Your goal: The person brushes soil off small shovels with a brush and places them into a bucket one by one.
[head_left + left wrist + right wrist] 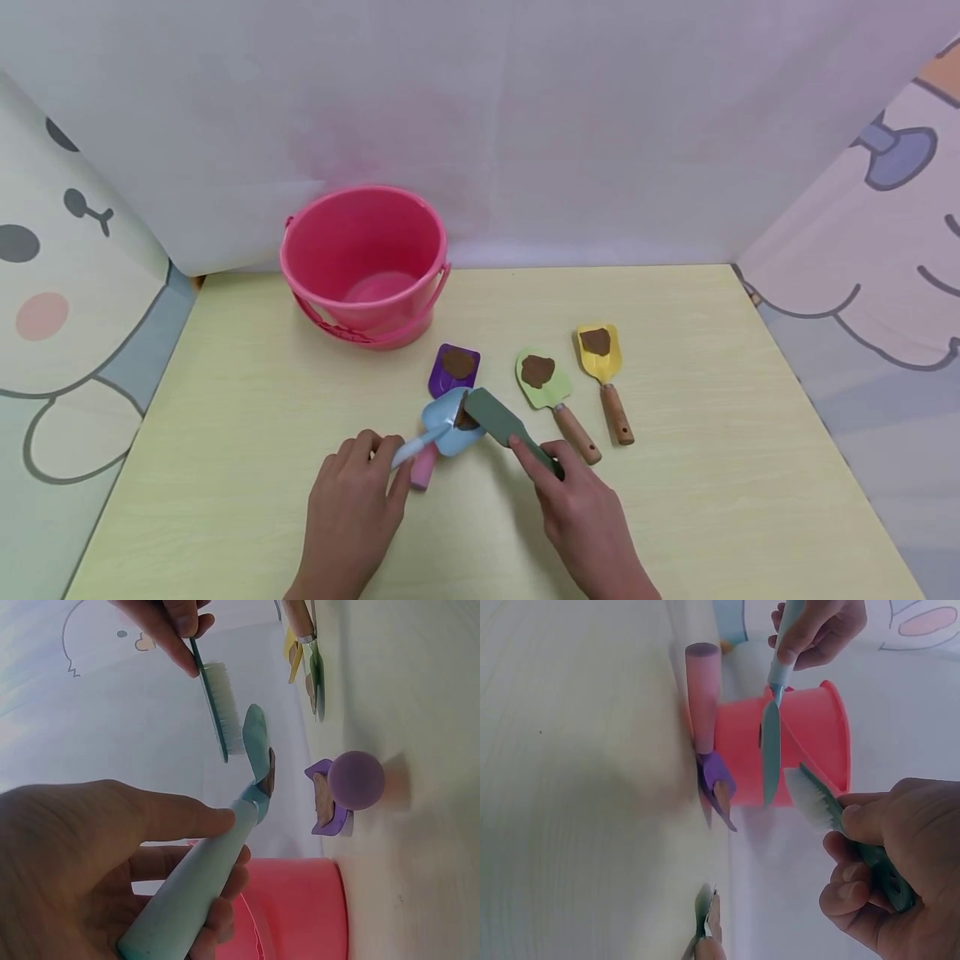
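Observation:
My left hand (352,500) grips the pale handle of a light blue toy shovel (442,417), whose scoop carries a brown patch. A dark green brush (498,419) with white bristles (222,701) is in my right hand (581,512), the forefinger laid along its back. The brush head overlaps the right side of the blue scoop in the head view; in the right wrist view the bristles (807,799) point toward the scoop. Below the blue shovel lies a purple shovel (442,379) with a pink handle (423,468) and a brown patch in its scoop.
A pink bucket (300,283) with its handle hanging down stands at the back left of the table (225,467). To the right lie a green shovel (557,390) and a yellow shovel (611,364), both wooden-handled with brown patches. A white cloth wall (600,150) rises behind.

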